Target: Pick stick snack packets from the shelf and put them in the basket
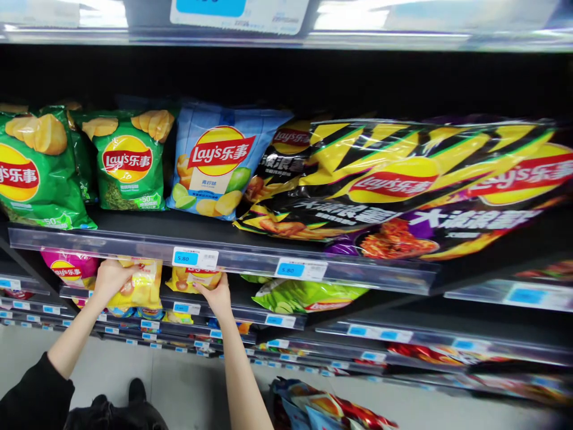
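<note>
My left hand [114, 279] grips the upper left side of a yellow bag of chips [145, 286], which sticks out past the edge of the second shelf. A second yellow bag of chips [190, 279] stands on that shelf to the right. My right hand [217, 294] holds this bag at its right side, with the thumb across its front and the other fingers mostly hidden. The upper shelf covers the tops of both bags. Left of my left hand is a magenta bag of chips [69, 267].
On the upper shelf [134, 237] stand green bags [129, 161], a blue bag [215, 164] and large black-and-yellow bags [371, 179]. A light green bag [308, 295] lies right of my right hand. Price tags [196, 258] line the shelf edges. More bags [322, 406] are near the floor.
</note>
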### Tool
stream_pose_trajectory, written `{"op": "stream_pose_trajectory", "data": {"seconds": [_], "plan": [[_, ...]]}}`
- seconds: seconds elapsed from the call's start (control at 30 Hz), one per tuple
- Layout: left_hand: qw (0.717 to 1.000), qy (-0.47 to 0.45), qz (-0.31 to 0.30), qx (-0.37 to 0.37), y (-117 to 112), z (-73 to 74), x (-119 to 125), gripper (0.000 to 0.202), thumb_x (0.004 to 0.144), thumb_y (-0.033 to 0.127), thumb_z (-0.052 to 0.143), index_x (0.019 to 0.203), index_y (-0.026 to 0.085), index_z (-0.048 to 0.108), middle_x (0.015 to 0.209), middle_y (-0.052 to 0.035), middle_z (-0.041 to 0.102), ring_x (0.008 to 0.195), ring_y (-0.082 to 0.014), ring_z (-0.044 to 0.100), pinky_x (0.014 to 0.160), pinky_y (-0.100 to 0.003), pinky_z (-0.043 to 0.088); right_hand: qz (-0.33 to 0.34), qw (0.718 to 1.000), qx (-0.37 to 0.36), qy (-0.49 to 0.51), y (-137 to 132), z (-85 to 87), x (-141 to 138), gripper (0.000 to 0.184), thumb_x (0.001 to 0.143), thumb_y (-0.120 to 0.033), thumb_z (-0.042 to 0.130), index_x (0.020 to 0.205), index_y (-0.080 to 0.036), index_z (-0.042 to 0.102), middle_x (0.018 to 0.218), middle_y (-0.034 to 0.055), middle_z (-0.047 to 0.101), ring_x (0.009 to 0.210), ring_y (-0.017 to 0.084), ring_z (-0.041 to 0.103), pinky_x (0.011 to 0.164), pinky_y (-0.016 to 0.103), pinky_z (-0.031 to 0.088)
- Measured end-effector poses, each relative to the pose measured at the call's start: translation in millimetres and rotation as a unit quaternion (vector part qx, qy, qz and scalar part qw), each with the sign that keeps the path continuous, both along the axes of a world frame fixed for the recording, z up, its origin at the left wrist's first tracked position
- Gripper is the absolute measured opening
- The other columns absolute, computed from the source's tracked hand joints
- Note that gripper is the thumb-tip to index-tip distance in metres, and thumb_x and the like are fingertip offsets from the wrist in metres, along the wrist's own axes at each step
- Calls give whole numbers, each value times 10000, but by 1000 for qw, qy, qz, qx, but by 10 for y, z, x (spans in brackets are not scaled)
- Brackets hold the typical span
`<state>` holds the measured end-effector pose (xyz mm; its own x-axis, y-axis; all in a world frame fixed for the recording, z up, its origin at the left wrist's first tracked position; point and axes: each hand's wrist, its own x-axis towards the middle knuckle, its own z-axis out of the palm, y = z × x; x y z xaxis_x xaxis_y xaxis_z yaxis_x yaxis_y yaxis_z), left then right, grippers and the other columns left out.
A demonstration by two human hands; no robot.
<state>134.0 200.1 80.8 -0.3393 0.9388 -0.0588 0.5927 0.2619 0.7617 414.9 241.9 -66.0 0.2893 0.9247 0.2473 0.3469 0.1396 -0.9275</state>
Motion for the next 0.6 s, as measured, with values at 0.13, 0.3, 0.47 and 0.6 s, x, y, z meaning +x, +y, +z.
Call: {"op": "stream_pose_trajectory", "data": {"seconds": [0.13, 0.3, 0.47, 0.6], "plan": [[1000, -7, -4, -8, -358, 12, -47, 571, 495, 377, 761, 982, 175, 541, 902, -144, 684, 939, -407, 594, 779, -438, 412, -6, 1000, -18, -21, -33, 89, -61, 766, 492, -448, 731, 1124, -136, 430, 995, 128, 591, 908, 300, 584, 778, 414, 476], [983, -172, -62, -32, -794, -16, -120, 546, 475, 323, 763, 949, 204, 518, 945, -84, 691, 935, -338, 616, 794, -401, 458, -64, 995, -19, -73, -135, 233, -191, 898, 495, -461, 722, 1230, -74, 380, 1123, 203, 494, 1081, 377, 446, 913, 489, 362], [911, -404, -44, -71, -1107, -179, -289, 545, 540, 261, 721, 1031, 179, 499, 931, -76, 709, 857, -282, 660, 730, -364, 520, -109, 990, -21, -89, -399, 364, -346, 1011, 548, -490, 688, 1313, 22, 269, 1263, 298, 334, 1197, 434, 266, 995, 557, 192], [857, -508, 53, -67, -1244, -447, -425, 447, 522, 218, 717, 934, 206, 545, 807, -15, 723, 754, -228, 679, 692, -316, 528, -37, 998, -40, -11, -911, 397, -741, 812, 667, -525, 609, 1295, -82, 345, 1319, 227, 320, 1247, 366, 251, 1039, 520, 154]]}}
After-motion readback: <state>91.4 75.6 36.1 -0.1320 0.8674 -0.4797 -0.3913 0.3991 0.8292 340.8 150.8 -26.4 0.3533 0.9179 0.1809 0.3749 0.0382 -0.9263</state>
